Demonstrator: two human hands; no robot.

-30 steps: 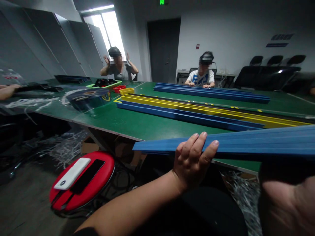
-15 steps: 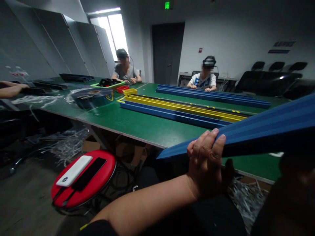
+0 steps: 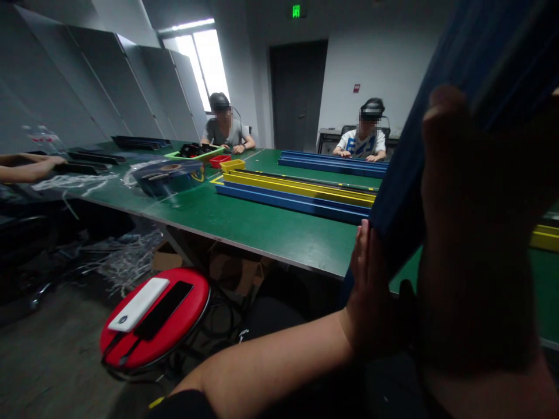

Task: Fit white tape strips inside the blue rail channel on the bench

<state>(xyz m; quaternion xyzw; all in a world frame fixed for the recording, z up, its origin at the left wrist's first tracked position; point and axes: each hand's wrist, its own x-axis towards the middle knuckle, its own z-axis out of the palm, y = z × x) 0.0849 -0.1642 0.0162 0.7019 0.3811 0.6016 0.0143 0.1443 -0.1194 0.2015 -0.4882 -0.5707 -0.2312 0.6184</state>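
A long blue channel strip stands tilted steeply in front of me, its upper part close to the camera at the top right. My left hand grips its lower part, the fingers straight along one side and the thumb on the other. Higher up, my right hand is wrapped round the strip, dark and near the camera; most of its fingers are hidden. Beyond the strip, blue channel strips and yellow channel strips lie side by side on the green table.
A red stool at the left holds a white power bank and a black phone. Tape rolls, a yellow bin and a red bin stand on the table. Two people sit across; another person's arms reach in at the left.
The blue strip has swung from a shallow slant to a steep one. My left hand has turned with it, its fingers straighter. My right hand has come up into clear view on the strip.
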